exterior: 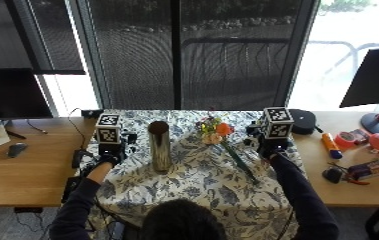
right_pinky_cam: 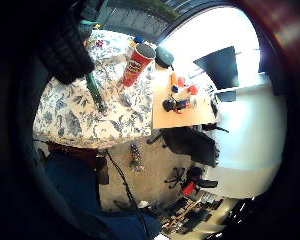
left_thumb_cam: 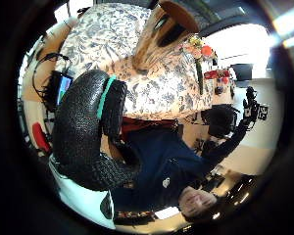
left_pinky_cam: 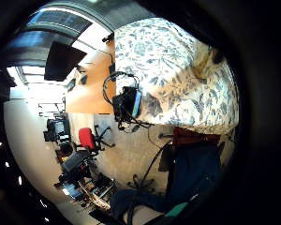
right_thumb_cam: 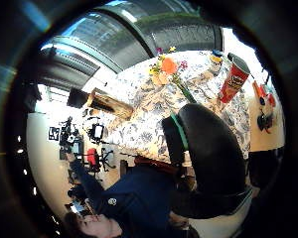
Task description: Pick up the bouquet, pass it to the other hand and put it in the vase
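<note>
Lying on the bench right of the vase (exterior: 159, 146), the bouquet (exterior: 227, 144) points its stem toward us, nearest our right hand (exterior: 269, 148), whose relaxed grip, like our left hand's (exterior: 104, 161), holds nothing.

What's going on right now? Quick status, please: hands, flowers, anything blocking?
Left hand and right hand over the table, holding nothing. Bouquet lying on the flowered cloth, untouched. Vase upright beside it. Nothing between them.
</note>
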`<action>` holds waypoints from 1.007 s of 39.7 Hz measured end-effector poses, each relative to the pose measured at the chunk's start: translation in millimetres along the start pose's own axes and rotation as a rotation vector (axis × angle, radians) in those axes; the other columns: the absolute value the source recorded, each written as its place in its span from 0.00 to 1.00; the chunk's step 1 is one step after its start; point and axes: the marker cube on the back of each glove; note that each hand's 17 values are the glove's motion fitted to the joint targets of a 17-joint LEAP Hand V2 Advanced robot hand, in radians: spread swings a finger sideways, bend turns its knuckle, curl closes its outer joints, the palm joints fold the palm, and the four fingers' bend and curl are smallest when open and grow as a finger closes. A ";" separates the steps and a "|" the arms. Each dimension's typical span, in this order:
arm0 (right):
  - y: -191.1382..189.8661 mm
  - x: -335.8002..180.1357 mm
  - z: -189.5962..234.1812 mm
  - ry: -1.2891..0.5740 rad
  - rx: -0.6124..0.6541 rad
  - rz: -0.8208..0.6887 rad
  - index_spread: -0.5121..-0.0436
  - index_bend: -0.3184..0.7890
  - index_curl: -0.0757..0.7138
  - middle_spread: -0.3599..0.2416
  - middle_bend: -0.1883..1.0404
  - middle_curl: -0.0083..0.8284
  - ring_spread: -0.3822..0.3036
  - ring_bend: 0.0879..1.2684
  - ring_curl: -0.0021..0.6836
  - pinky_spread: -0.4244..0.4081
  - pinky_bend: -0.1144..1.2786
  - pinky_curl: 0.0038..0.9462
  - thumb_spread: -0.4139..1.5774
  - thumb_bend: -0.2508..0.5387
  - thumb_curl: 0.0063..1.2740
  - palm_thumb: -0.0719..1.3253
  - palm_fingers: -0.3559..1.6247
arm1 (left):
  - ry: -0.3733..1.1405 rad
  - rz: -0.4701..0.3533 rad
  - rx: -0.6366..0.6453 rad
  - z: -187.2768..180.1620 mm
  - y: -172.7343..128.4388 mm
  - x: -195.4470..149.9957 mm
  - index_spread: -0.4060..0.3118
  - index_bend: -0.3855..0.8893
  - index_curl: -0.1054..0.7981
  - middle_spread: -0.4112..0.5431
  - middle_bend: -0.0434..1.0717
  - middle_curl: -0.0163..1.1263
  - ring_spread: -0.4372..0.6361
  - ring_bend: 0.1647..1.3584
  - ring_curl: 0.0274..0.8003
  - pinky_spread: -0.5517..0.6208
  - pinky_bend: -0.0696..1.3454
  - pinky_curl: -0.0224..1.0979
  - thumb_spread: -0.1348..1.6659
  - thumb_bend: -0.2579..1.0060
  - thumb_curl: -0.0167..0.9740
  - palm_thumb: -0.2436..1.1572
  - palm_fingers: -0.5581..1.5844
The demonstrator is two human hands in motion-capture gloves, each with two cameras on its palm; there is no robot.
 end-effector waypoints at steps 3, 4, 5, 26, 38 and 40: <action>-1.1 -0.3 2.1 -0.003 0.001 -0.010 0.59 0.40 0.17 0.56 0.31 0.10 0.55 0.30 0.19 0.60 0.38 0.14 0.51 0.65 0.07 0.33 0.41 | 0.005 0.013 0.006 0.5 -0.7 2.5 0.59 0.38 0.16 0.59 0.23 0.08 0.60 0.22 0.09 0.68 0.28 0.10 0.41 0.33 0.09 0.36 0.38; -1.5 -0.4 3.1 -0.004 -0.001 -0.013 0.55 0.40 0.19 0.56 0.31 0.11 0.55 0.31 0.21 0.61 0.39 0.16 0.54 0.65 0.07 0.34 0.40 | 0.009 0.022 0.009 0.4 -0.2 4.3 0.59 0.39 0.17 0.60 0.23 0.10 0.62 0.23 0.11 0.69 0.29 0.11 0.45 0.34 0.09 0.36 0.37; -2.1 -0.3 4.3 -0.005 -0.002 -0.015 0.52 0.40 0.20 0.56 0.32 0.13 0.55 0.31 0.23 0.61 0.39 0.17 0.57 0.65 0.08 0.35 0.40 | 0.012 0.030 0.010 -0.4 1.8 6.3 0.60 0.39 0.18 0.61 0.23 0.11 0.64 0.24 0.12 0.71 0.29 0.13 0.48 0.34 0.10 0.37 0.37; -12.3 -26.8 6.6 -0.044 0.023 -0.050 0.32 0.40 0.31 0.54 0.32 0.30 0.55 0.34 0.37 0.66 0.39 0.28 0.81 0.56 0.16 0.38 0.39 | 0.057 0.088 0.058 0.7 5.9 30.4 0.61 0.41 0.30 0.68 0.24 0.23 0.76 0.31 0.22 0.82 0.31 0.23 0.74 0.28 0.22 0.38 0.33; -38.4 -18.5 8.5 -0.135 -0.084 0.144 0.35 0.36 0.30 0.55 0.37 0.38 0.51 0.39 0.43 0.65 0.41 0.32 0.83 0.48 0.19 0.40 0.44 | -0.009 0.204 0.225 2.0 12.2 70.3 0.61 0.41 0.34 0.70 0.23 0.26 0.77 0.33 0.25 0.83 0.31 0.26 0.76 0.24 0.26 0.39 0.32; -42.7 -14.0 9.8 -0.168 -0.118 0.229 0.43 0.35 0.29 0.56 0.38 0.39 0.50 0.41 0.44 0.65 0.42 0.32 0.83 0.47 0.20 0.40 0.47 | -0.015 0.230 0.235 2.3 14.8 76.8 0.61 0.41 0.35 0.70 0.23 0.27 0.77 0.33 0.25 0.82 0.32 0.26 0.76 0.23 0.26 0.40 0.32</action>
